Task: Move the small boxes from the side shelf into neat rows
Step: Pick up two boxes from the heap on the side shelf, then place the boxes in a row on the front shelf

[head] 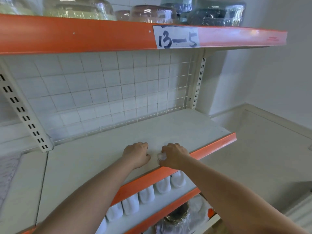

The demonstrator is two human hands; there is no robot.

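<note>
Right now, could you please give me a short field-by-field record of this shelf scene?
left hand: fingers curled, resting on the middle shelf; contents not visible
right hand: grips a small white object near the shelf's front edge
shelf label: reads 13-5
upper shelf: wrapped bowls
lower shelf: row of white packages
back: white wire grid
</note>
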